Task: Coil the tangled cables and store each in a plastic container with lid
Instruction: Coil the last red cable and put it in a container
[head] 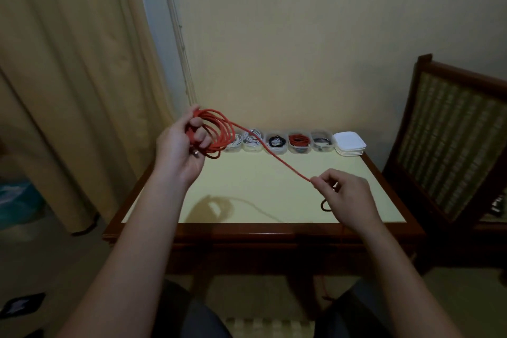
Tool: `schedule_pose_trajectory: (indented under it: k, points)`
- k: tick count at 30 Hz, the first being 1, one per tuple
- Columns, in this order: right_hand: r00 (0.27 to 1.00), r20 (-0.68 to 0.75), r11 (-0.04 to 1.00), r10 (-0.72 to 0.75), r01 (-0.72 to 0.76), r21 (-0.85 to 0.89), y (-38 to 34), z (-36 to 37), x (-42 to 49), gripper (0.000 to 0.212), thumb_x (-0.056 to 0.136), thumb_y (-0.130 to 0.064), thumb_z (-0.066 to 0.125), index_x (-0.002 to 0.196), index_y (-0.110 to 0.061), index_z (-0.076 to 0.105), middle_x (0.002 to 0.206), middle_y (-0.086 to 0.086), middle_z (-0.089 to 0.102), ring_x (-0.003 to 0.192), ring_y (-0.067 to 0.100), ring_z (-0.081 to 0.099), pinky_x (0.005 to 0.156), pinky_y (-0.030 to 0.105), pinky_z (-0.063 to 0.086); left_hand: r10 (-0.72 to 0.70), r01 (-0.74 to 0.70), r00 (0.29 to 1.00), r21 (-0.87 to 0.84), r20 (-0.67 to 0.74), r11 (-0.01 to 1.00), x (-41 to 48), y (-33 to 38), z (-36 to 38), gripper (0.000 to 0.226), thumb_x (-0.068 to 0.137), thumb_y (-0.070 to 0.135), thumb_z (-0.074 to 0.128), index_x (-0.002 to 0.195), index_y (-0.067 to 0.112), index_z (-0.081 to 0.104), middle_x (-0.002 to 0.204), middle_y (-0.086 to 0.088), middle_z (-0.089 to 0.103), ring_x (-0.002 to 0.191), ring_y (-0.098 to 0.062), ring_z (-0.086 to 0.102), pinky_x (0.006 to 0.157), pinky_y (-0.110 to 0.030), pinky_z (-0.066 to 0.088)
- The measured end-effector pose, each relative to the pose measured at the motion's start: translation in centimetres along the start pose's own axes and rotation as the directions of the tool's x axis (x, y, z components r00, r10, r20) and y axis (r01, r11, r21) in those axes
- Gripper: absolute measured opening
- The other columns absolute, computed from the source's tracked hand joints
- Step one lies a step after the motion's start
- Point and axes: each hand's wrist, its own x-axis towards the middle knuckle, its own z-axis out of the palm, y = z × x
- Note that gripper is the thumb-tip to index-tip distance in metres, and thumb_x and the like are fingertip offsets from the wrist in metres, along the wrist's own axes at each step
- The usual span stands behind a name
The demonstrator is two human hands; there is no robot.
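Observation:
My left hand [181, 147] is raised above the table's left side and grips a coil of red cable [222, 132] made of several loops. One strand runs taut down to the right, where my right hand [347, 195] pinches it between thumb and fingers. The cable's free tail hangs below that hand, past the table's front edge. Along the far edge stands a row of clear plastic containers [299, 143] holding coiled white, black and red cables. A stack of white lids [349, 143] sits at the row's right end.
The table [247, 186] has a pale yellow top and a dark wooden rim. A wooden chair [455, 129] with a woven back stands at the right. A beige curtain [68, 77] hangs at the left. My knees show below the table's front edge.

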Motion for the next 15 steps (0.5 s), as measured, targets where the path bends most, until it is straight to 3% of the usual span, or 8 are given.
schedule_pose_trajectory:
  k: [4, 8, 12, 15]
  points:
    - [0.978, 0.158, 0.991, -0.133, 0.129, 0.037, -2.8, 0.3, -0.5, 0.023, 0.094, -0.033, 0.068, 0.074, -0.022, 0.071, 0.065, -0.006, 0.064, 0.065, 0.006, 0.058, 0.057, 0.013, 0.035, 0.123, -0.140, 0.990, 0.331, 0.070, 0.933, -1.6, -2.4, 0.9, 0.020, 0.104, 0.009, 0.049, 0.122, 0.006, 0.057, 0.069, -0.002, 0.065, 0.052, -0.010, 0.059, 0.047, -0.017, 0.043]
    - [0.956, 0.193, 0.967, -0.221, 0.188, 0.173, -6.0, 0.2, -0.6, 0.025, 0.095, -0.032, 0.067, 0.072, -0.023, 0.070, 0.061, 0.004, 0.058, 0.056, 0.009, 0.046, 0.053, 0.018, 0.031, 0.027, -0.155, 0.974, 0.577, 0.224, 0.802, -3.6, -4.9, 1.6, 0.030, 0.104, 0.010, 0.050, 0.134, 0.008, 0.055, 0.086, -0.010, 0.070, 0.069, -0.015, 0.069, 0.063, -0.022, 0.052]
    - [0.972, 0.105, 0.952, -0.212, 0.182, 0.245, -7.2, -0.3, 0.2, 0.024, 0.095, -0.031, 0.068, 0.072, -0.026, 0.068, 0.055, -0.002, 0.048, 0.054, 0.005, 0.039, 0.051, 0.020, 0.028, -0.202, -0.141, 0.911, 0.730, 0.361, 0.669, -4.6, -5.7, 1.9, 0.031, 0.105, 0.010, 0.047, 0.135, 0.009, 0.057, 0.079, -0.003, 0.064, 0.056, -0.014, 0.062, 0.056, -0.025, 0.049]
    - [0.984, 0.051, 0.946, -0.170, 0.148, 0.289, -7.0, -0.5, 0.7, 0.023, 0.092, -0.038, 0.070, 0.077, -0.020, 0.071, 0.059, 0.003, 0.052, 0.056, 0.005, 0.041, 0.052, 0.022, 0.032, -0.332, -0.077, 0.862, 0.745, 0.384, 0.663, -4.6, -5.9, 1.8, 0.029, 0.106, 0.014, 0.046, 0.130, 0.009, 0.062, 0.071, 0.001, 0.050, 0.047, -0.010, 0.040, 0.046, -0.019, 0.031]
